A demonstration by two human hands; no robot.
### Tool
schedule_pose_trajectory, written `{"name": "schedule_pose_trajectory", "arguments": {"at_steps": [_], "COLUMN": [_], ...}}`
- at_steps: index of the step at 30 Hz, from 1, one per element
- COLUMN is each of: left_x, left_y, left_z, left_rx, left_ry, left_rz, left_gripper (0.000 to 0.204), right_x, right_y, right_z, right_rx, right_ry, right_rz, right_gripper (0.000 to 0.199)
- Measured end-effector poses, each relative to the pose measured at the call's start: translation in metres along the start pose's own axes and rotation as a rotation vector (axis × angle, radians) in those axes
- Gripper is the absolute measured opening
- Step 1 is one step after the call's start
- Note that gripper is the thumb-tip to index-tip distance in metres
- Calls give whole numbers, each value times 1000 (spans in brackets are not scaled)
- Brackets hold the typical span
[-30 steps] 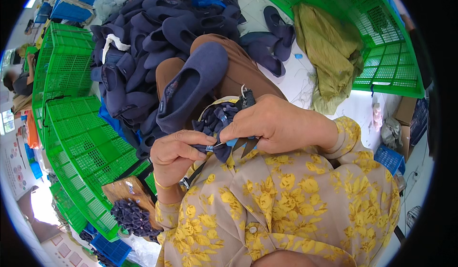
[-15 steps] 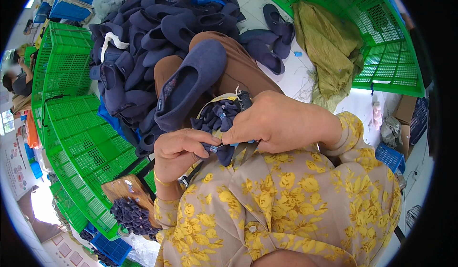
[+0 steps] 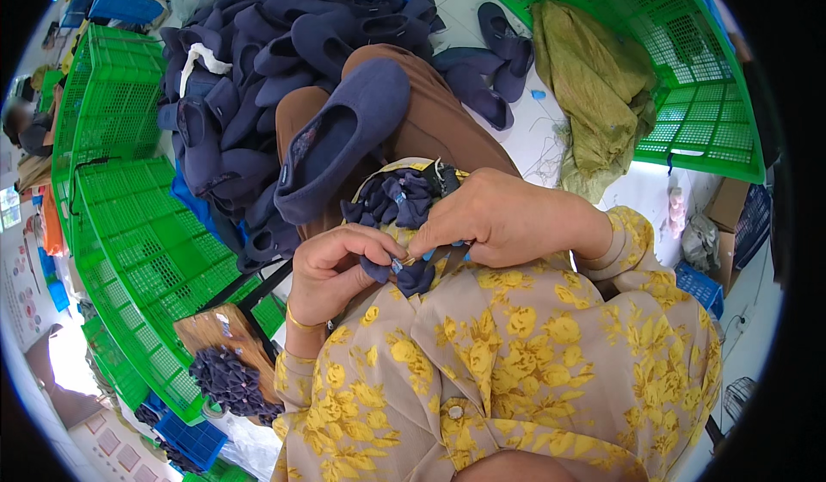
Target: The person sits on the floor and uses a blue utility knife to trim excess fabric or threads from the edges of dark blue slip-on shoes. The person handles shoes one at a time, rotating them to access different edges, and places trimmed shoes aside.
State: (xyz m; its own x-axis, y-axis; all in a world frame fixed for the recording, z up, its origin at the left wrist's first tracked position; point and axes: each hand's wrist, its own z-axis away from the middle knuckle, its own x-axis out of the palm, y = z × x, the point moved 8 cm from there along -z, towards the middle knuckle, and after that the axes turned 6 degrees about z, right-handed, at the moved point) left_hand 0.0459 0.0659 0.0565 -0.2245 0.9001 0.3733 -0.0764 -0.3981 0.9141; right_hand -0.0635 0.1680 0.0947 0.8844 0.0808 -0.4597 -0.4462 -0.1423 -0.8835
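In the head view, the left hand (image 3: 331,268) pinches a dark blue fabric piece (image 3: 415,281) between thumb and fingers, just in front of the floral shirt (image 3: 525,353). The right hand (image 3: 508,222) is closed, its fingers curled and its thumb and forefinger meeting that piece; whatever lies inside its fist is hidden. Just beyond the hands, a rounded holder with a yellowish rim (image 3: 397,168) carries more dark blue pieces (image 3: 387,200) up to its near edge. A dark blue slipper (image 3: 366,125) lies across the knees of the brown trousers (image 3: 447,129). Along the left green basket's (image 3: 129,258) inner edge, a heap of slippers (image 3: 262,77) covers the floor (image 3: 544,133). A wooden board (image 3: 245,344) bears a dark cluster (image 3: 225,374) at its lower left edge.
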Motion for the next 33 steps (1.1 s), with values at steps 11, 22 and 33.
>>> {"name": "schedule_pose_trajectory", "arguments": {"at_steps": [11,22,33], "left_x": [-2,-6,-13], "left_y": [-12,-21,-38], "left_z": [6,6,17], "left_rx": [-38,-77,-121], "left_ry": [86,104,131], "left_rz": [79,124,189], "left_gripper": [9,11,20], "right_x": [6,17,28], "right_y": [1,10,16], "right_z": [5,6,6], "right_rx": [-8,88,97], "right_ry": [126,134,172], "right_rz": [-9,-16,20], "right_gripper": [51,49,46]}}
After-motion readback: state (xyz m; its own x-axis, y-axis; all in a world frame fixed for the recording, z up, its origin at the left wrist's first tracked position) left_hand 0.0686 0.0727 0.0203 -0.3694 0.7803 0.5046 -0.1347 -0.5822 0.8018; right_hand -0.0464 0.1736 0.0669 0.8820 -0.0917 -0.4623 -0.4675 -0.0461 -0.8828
